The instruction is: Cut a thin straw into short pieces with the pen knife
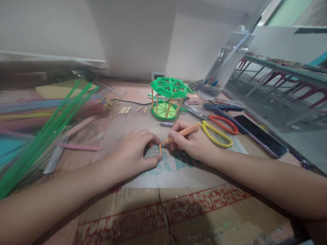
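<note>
My left hand (135, 149) pinches a short orange stick (160, 149) by its ends between thumb and forefinger, just above a pale sheet (133, 180). My right hand (187, 137) is closed around an orange pen (189, 130), whose tip is at the upper end of the stick. Behind the hands stands a round frame (168, 98) with green spoked top and base joined by thin wooden posts. Several short pale sticks (125, 110) lie left of the frame, with two more orange-tan pieces (142, 109) beside them.
Scissors (217, 134) with red and yellow handles, blue-handled pliers (224, 107) and a black phone (260, 136) lie at the right. A clear bottle (217, 68) stands behind. Green strips (51, 136) and a metal blade (56, 158) are at the left.
</note>
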Tool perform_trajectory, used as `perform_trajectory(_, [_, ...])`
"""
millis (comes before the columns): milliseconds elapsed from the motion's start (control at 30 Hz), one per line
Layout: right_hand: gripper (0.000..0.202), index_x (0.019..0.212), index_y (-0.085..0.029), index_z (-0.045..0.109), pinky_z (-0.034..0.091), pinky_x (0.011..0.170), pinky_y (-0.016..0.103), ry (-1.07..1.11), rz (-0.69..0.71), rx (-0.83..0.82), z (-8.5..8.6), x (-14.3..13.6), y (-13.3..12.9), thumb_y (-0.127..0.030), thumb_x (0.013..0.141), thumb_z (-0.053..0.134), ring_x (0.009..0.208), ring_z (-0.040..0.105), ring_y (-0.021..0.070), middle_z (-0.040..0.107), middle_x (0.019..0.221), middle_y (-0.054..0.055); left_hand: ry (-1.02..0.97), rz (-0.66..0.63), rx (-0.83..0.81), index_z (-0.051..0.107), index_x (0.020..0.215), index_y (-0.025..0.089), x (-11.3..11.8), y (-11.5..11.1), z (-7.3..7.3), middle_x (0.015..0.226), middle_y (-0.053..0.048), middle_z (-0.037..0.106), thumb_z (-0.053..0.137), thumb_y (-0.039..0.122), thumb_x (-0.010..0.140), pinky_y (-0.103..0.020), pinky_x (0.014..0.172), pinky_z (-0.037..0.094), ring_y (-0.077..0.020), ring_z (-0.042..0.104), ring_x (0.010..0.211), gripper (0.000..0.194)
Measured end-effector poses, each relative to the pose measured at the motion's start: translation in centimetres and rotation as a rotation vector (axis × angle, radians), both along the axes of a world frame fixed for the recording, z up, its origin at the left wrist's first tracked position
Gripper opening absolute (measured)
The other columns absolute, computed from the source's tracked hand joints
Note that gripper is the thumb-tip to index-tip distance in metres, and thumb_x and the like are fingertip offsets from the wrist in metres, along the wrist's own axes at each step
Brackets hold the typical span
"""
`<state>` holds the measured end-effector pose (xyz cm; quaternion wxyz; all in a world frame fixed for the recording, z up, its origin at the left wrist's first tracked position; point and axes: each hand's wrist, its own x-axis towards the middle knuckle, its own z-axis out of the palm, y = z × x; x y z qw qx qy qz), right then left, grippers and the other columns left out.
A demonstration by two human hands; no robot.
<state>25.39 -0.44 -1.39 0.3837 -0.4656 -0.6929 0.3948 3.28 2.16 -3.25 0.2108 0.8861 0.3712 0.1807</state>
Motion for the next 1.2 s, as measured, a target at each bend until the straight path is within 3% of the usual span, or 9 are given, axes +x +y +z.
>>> perform_trajectory(700, [0.031, 0.077, -0.023, 0.054, 0.047, 0.062, 0.028, -0.08, -0.018, -0.011, 0.3, -0.2, 0.0, -0.043, 0.097, 0.068, 0.061, 0.063, 0.0148, 0.067, 0.063, -0.002, 0.055, 0.014, 0.005, 0.069, 0.099, 0.023, 0.1, 0.0, 0.4, 0.091, -0.003, 0.069, 0.072, 0.043, 0.082, -0.042, 0.088, 0.046, -0.0269, 0.063, 0.09, 0.026])
perform_trajectory(1033, [0.031, 0.082, -0.022, 0.054, 0.049, 0.056, 0.024, 0.02, 0.141, -0.174, 0.2, 0.0, -0.2, -0.041, 0.094, 0.075, 0.058, 0.065, 0.0141, 0.07, 0.064, -0.002, 0.094, 0.01, -0.021, 0.07, 0.093, 0.024, -0.4, -0.2, 1.3, 0.087, -0.003, 0.069, 0.071, 0.043, 0.086, -0.04, 0.081, 0.046, -0.0264, 0.064, 0.085, 0.02])
perform_trajectory(1200, [0.034, 0.081, -0.022, 0.055, 0.049, 0.055, 0.024, 0.033, 0.135, -0.168, 0.2, -0.1, -0.3, -0.044, 0.093, 0.077, 0.057, 0.064, 0.013, 0.07, 0.063, -0.002, 0.109, 0.014, 0.0, 0.07, 0.092, 0.024, -0.4, -0.3, 1.4, 0.086, -0.003, 0.069, 0.071, 0.041, 0.087, -0.039, 0.077, 0.045, -0.026, 0.064, 0.083, 0.018])
